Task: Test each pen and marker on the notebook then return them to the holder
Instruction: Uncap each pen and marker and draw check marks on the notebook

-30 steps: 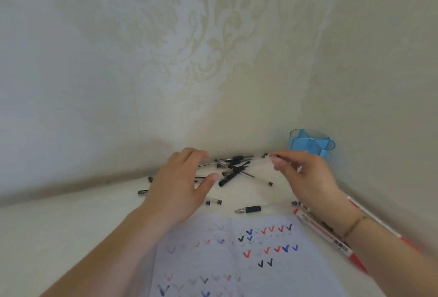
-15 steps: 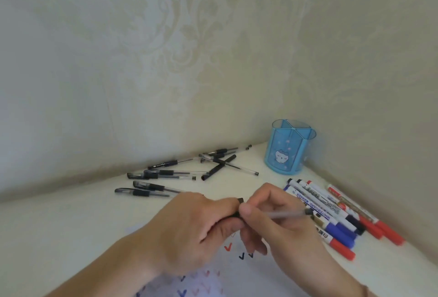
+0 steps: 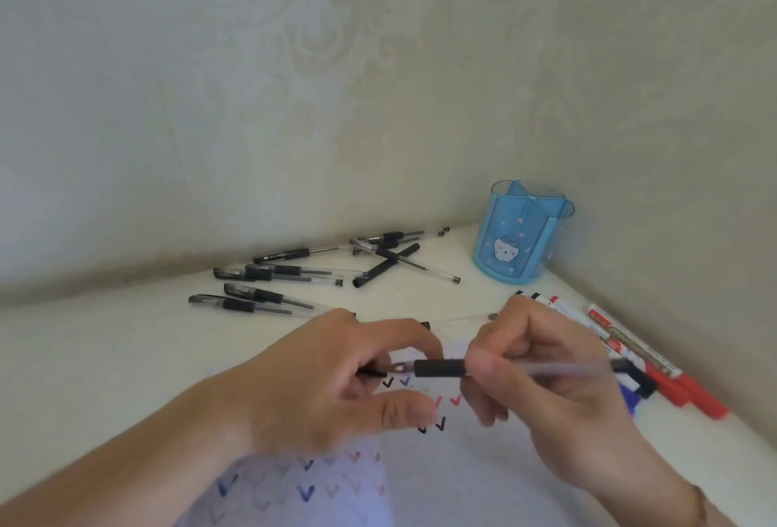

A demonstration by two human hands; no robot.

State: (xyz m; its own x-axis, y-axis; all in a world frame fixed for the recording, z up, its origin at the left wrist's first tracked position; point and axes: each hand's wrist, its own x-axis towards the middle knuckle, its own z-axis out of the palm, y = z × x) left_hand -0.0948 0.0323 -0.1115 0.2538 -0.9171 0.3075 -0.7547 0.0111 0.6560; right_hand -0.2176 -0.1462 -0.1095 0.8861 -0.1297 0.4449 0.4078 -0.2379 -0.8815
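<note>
Head view: my right hand (image 3: 559, 375) pinches a pen (image 3: 496, 369) level above the notebook (image 3: 462, 480), tip bared. My left hand (image 3: 336, 383) grips what I take to be its cap (image 3: 372, 374), just pulled clear. I could drop the small cap among the loose pens (image 3: 260, 303), or drag my palm through wet ticks. The holder (image 3: 519, 240) stands in the corner, apparently empty.

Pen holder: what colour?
Light blue pen holder, white cartoon face on front; head view.
</note>
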